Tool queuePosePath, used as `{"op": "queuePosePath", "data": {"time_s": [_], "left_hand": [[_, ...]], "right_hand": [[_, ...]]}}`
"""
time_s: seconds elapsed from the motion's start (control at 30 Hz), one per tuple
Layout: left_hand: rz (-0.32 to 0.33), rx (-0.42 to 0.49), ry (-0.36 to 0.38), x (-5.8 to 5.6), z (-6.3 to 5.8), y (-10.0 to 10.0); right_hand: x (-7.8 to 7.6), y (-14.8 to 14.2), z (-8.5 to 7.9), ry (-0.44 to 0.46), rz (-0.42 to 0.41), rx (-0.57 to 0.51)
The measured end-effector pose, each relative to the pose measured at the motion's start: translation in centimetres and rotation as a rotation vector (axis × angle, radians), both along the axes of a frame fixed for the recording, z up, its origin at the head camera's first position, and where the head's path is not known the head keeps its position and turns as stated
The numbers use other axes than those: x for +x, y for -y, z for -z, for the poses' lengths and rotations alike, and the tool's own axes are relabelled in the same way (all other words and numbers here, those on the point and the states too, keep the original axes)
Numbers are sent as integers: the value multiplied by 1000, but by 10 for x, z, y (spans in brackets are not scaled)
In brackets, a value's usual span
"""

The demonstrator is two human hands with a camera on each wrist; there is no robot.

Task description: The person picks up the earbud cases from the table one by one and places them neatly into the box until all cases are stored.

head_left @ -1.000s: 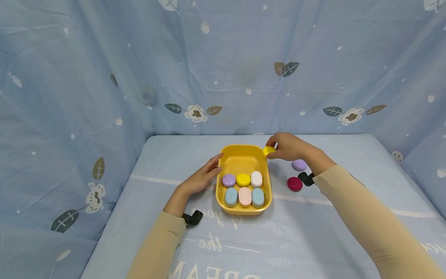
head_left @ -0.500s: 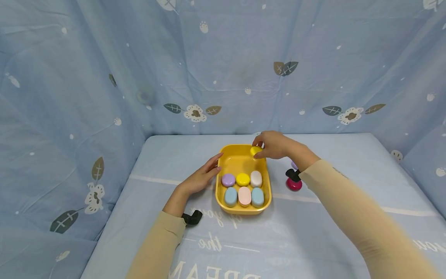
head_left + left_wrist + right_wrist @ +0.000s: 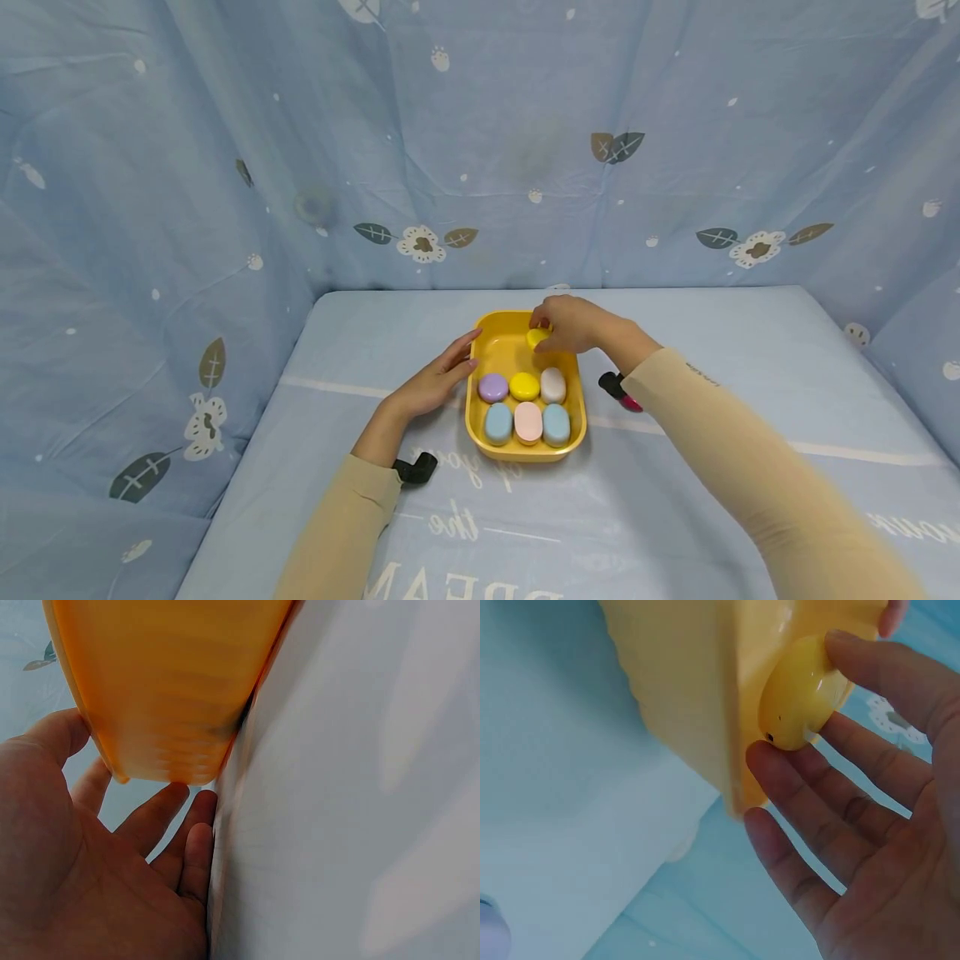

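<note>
A yellow tray stands on the cloth-covered table with small glossy oval cases in its near half. Across the middle sit a purple case, a second yellow case and a white one. Nearest me are a pink case and two blue cases. My right hand pinches a yellow case between thumb and fingers, inside the tray's far right corner. My left hand rests against the tray's left side, fingers extended along the wall and thumb at the rim.
To the tray's right a dark red case lies on the table, partly hidden by the black wrist mount. A light purple case shows at the corner of the right wrist view. Blue patterned cloth hangs behind the table.
My right hand has carried the yellow case leftward from outside the tray's right rim, over it and down into the far right corner. My left hand has stayed at the tray's side.
</note>
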State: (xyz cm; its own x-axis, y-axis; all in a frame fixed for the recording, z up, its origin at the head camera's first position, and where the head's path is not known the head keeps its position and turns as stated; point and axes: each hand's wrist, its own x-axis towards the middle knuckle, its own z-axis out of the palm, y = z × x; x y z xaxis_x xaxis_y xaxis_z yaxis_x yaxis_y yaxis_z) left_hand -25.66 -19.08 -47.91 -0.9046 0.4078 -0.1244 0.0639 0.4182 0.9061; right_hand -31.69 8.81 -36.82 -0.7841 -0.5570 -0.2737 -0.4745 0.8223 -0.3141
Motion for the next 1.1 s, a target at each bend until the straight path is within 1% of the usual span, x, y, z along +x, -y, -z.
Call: {"op": "queuePosePath", "data": {"time_s": [0.17, 0.3, 0.63, 0.9, 1.1], "left_hand": [[-3, -5, 4, 0, 0, 0], [-1, -7, 4, 1, 0, 0], [-4, -13, 6, 0, 0, 0], [0, -19, 3, 0, 0, -1], [-6, -22, 3, 0, -1, -1]], "right_hand": [[2, 4, 8, 19, 50, 34], [2, 5, 13, 18, 63, 79], [1, 4, 23, -9, 4, 103], [0, 6, 30, 6, 0, 127], [1, 8, 33, -5, -28, 174]]}}
